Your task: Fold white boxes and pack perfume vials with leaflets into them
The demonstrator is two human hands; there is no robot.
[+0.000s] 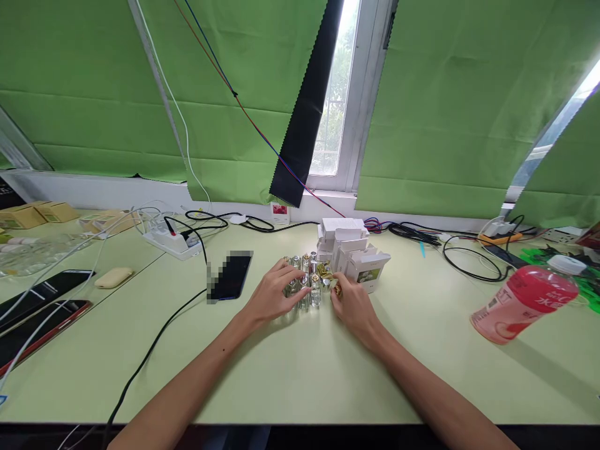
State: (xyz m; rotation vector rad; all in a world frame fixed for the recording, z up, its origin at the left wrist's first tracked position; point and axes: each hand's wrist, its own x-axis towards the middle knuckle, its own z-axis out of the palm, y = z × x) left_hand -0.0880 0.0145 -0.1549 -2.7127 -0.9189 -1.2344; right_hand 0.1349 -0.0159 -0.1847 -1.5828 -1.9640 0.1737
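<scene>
A cluster of small clear glass bottles with gold and silver caps [307, 281] stands at the middle of the pale green table [300, 375]. My left hand [274, 292] rests against the cluster's left side, fingers curled over several bottles. My right hand [351, 303] is at the cluster's right edge, its fingertips pinched on one gold-capped bottle [335, 289]. Just behind the bottles sits a pile of small white cartons [349, 247], some with open flaps.
A dark phone [232, 275] lies left of the bottles, with a black cable running to the front edge. A white power strip [171, 240] and more phones [42, 294] are farther left. A pink drink bottle [527, 300] stands tilted at the right; tangled cables [469, 250] lie behind.
</scene>
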